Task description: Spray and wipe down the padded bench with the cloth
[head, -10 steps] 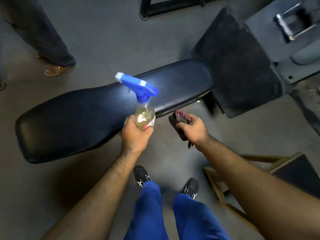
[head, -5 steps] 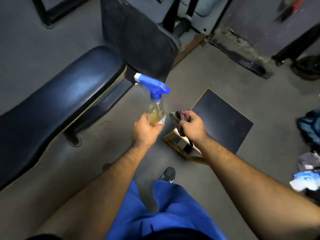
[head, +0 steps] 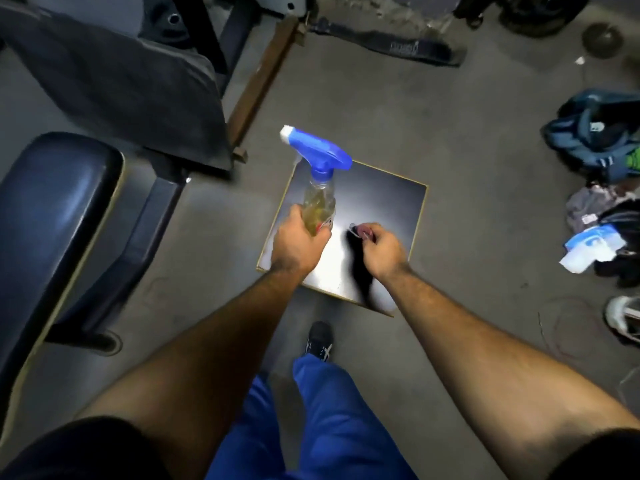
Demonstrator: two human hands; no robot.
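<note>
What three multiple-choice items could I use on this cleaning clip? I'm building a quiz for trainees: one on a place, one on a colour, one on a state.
1. Where is the padded bench?
A. At the left edge of the view
B. Under the hands
C. At the right edge

2. What colour is the trigger head of the spray bottle?
A. Red
B. Blue
C. Green

3. What is the right hand doing?
A. Hanging open
B. Pressing flat on the bench
C. Holding the bunched cloth

Answers:
1 A: the bench lies far left, while the hands are over a dark square board.
2 B: the head is blue with a white nozzle.
3 C: its fingers curl round the cloth; the left hand holds the bottle.
</note>
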